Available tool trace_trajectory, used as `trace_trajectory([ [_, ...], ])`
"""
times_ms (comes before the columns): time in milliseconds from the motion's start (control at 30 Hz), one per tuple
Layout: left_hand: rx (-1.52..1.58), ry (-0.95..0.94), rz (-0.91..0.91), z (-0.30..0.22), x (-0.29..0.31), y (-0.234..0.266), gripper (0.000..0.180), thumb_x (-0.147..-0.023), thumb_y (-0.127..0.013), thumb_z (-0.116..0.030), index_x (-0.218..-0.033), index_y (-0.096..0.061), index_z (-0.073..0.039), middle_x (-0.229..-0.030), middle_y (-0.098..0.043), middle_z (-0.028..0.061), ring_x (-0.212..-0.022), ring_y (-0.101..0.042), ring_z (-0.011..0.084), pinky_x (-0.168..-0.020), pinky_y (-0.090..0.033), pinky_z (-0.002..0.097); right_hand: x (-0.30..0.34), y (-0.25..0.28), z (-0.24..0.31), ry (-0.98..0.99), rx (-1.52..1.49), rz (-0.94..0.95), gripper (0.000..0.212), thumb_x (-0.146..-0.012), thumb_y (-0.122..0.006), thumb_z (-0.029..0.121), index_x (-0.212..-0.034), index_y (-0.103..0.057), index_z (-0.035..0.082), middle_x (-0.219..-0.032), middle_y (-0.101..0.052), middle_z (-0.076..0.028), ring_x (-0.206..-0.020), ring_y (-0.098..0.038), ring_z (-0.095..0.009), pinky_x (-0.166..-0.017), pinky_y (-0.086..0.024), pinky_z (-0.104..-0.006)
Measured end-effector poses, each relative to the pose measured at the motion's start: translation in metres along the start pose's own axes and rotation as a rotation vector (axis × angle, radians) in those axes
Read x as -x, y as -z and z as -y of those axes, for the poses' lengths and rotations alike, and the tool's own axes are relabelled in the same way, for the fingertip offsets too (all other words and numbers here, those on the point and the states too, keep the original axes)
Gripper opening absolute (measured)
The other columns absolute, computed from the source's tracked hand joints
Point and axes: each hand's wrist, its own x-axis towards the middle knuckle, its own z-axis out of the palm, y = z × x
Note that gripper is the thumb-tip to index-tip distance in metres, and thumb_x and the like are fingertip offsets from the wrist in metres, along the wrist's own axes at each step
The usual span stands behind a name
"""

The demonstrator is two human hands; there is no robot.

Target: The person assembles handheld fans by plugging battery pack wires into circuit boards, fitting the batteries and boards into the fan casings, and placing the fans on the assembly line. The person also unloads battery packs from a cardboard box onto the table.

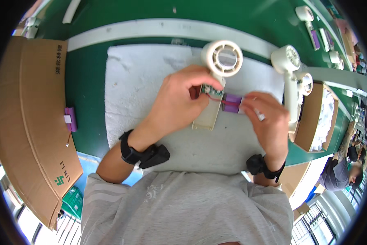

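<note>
1. Handheld fan (222, 61), cream, 1 pc. Lay btwn the hands, nearer the L hand (177, 98); round head was just beyond the L fingertips, handle shell (206, 115) ran back toward the wearer, inner side uncovered.
2. L hand: thumb & forefinger were bent, pinching the fan's upper handle at the green circuit board (211, 90).
3. Purple cell (231, 103), 1 pc. Sat just R of the handle shell, btwn both hands; red wire (216, 99) ran across it from near the L thumb.
4. R hand (269, 116): fingers were bent, tips at the cell's R end; blurred, so couldn't tell if they gripped it. Small white bit (259, 114) showed by the fingers, kind unclear.
5. Black wristbands (130, 152), 1 ea. wrist, below the hands.
6. White mat (179, 151), under both hands, on green desk (84, 94).
7. Second purple cell (70, 119), w/ white label: well L of the L hand, beside lg. cardboard box (28, 110).
8. Assembled fans (287, 59), cream: beyond & R of the R hand.
9. Carton (307, 118), w/ white packing: R of the R hand.
10. Co-worker (338, 174): far R, well apart from the hands.
</note>
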Motion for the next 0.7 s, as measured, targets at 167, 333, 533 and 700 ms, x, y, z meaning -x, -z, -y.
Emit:
trace_trajectory([
  [167, -0.038, -0.028, 0.056, 0.004, 0.001, 0.005, 0.031, -0.072, -0.052, 0.012, -0.094, -0.068, -0.004, -0.096, -0.062, 0.0036, -0.073, -0.055, 0.0094, -0.061, -0.043, 0.0219, 0.007, -0.002, 0.008, 0.121, -0.031, 0.014, 0.012, -0.07, -0.074, -0.004, -0.081, -0.069, -0.002, -0.097, -0.07, -0.014, -0.081, -0.066, -0.027, -0.067, -0.054, -0.0347],
  [333, -0.091, -0.05, 0.096, 0.006, 0.0, 0.006, 0.031, -0.073, -0.053, 0.012, -0.096, -0.067, -0.004, -0.099, -0.062, 0.0035, -0.079, -0.057, 0.0089, -0.064, -0.045, 0.021, 0.01, -0.006, 0.015, 0.157, 0.067, 0.007, 0.011, -0.068, -0.074, -0.003, -0.079, -0.07, -0.002, -0.098, -0.071, -0.015, -0.08, -0.067, -0.028, -0.069, -0.055, -0.0356],
  [533, -0.081, -0.031, 0.11, 0.002, -0.002, 0.005, 0.03, -0.072, -0.054, 0.011, -0.096, -0.067, -0.003, -0.099, -0.062, 0.0032, -0.08, -0.057, 0.0087, -0.066, -0.046, 0.0213, 0.009, -0.004, 0.012, 0.13, 0.103, 0.006, 0.01, -0.069, -0.073, -0.001, -0.078, -0.07, -0.002, -0.097, -0.071, -0.015, -0.079, -0.067, -0.029, -0.071, -0.055, -0.0362],
  [700, -0.052, -0.034, 0.103, 0.008, -0.003, 0.007, 0.031, -0.072, -0.054, 0.011, -0.097, -0.067, -0.003, -0.099, -0.062, 0.0026, -0.08, -0.057, 0.0083, -0.067, -0.046, 0.0211, 0.008, -0.002, 0.011, 0.067, 0.002, 0.022, 0.008, -0.072, -0.071, 0.0, -0.08, -0.07, -0.002, -0.097, -0.071, -0.015, -0.079, -0.067, -0.031, -0.073, -0.055, -0.037],
])
